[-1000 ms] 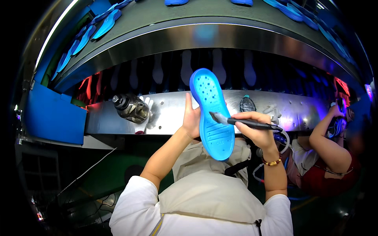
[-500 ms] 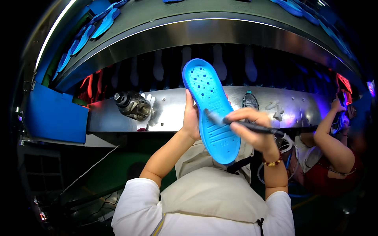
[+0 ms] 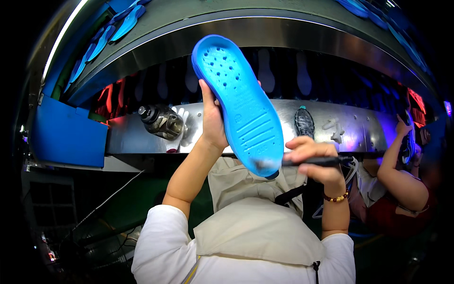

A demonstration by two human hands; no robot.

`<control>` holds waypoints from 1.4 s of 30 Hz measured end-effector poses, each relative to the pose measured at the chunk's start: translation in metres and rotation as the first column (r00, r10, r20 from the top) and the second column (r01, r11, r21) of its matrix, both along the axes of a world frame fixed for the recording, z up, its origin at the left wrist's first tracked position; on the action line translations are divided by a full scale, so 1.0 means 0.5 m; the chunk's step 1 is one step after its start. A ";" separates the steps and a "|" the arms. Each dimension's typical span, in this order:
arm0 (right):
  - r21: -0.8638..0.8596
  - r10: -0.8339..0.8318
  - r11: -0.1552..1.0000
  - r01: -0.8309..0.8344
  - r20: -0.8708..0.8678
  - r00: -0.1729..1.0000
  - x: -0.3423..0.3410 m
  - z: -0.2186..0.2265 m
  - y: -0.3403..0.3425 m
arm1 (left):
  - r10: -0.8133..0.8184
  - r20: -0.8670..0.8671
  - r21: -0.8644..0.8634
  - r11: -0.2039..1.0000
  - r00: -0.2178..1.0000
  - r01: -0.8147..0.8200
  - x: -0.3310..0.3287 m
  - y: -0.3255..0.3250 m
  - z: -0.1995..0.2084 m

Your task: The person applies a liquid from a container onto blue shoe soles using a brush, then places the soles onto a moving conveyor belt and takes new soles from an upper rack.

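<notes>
A bright blue shoe sole (image 3: 250, 111), with holes at its far end and ridges toward its near end, is held up tilted in front of me. My left hand (image 3: 213, 118) grips its left edge, fingers passing behind it. In my right hand (image 3: 316, 160) is a black-handled brush (image 3: 326, 161), with a thin pale hose running from its back end. The blurred bristles touch the sole's near end.
Behind the sole runs a metal ledge (image 3: 352, 113) bearing a dark bottle (image 3: 162, 122), a white glove (image 3: 180, 124), a dark sole-shaped piece (image 3: 304, 124) and pale scraps (image 3: 335, 130). Blue soles (image 3: 127, 22) lie on the green conveyor (image 3: 189, 10). At right, a co-worker's arm (image 3: 395, 146) reaches in.
The sole has moved up and left with my left hand. My right hand has carried the brush from the sole's middle to its near end.
</notes>
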State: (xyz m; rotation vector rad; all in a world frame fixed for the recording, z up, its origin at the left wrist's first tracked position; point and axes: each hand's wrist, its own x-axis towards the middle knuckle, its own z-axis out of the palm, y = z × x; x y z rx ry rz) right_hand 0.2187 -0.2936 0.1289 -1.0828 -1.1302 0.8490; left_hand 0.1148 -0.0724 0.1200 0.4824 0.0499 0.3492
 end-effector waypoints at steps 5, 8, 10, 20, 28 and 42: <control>-0.024 -0.195 0.980 0.198 -0.313 0.929 -0.039 -0.020 0.019 | 0.053 -0.067 -0.039 0.998 0.996 -0.056 -0.005 -0.050 0.010; -0.054 -0.276 0.952 0.301 -0.574 0.771 -0.069 -0.014 0.039 | 0.048 0.035 0.016 0.999 0.998 -0.048 -0.024 -0.117 -0.005; -0.112 -0.301 0.952 0.284 -0.182 0.936 -0.077 -0.005 0.026 | 0.051 -0.125 0.076 0.996 0.991 -0.042 -0.018 -0.097 -0.023; 0.081 -0.093 0.992 0.097 -0.054 0.994 -0.041 0.015 0.034 | -0.006 -0.008 -0.135 0.991 1.000 0.005 -0.009 -0.074 -0.012; -0.018 -0.173 0.984 0.177 0.136 0.976 -0.008 0.059 0.038 | -0.009 -0.056 -0.029 1.000 0.998 0.008 -0.004 -0.059 0.004; -0.286 0.350 0.930 -0.231 0.493 0.797 0.020 0.090 0.009 | -0.520 -0.585 0.061 0.737 0.622 0.673 -0.016 -0.036 0.019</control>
